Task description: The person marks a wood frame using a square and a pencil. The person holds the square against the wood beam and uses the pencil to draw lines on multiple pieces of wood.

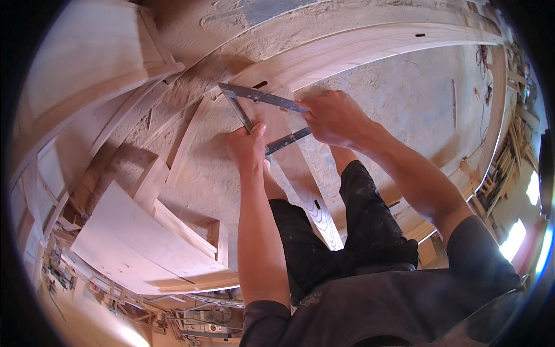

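The metal frame (263, 96), made of flat dark bars, is between the two hands, above the wooden plank (298, 170) that runs from the far beam (347, 53) to between the person's legs; the right hand (335, 118) has its fingers curled round the right end of the far bar, while the left hand (247, 144), its thumb raised along the metal, grips the near end of the left bar; these two bars meet in a corner at the far left, beyond both sets of fingers; a nearer bar slants from beside the left hand to just below the right hand.

The right fingertips are hidden behind the metal and the fist; most of the left fingers are out of sight too; whether the nearer bar joins the others I cannot tell, as the hands cover its ends.
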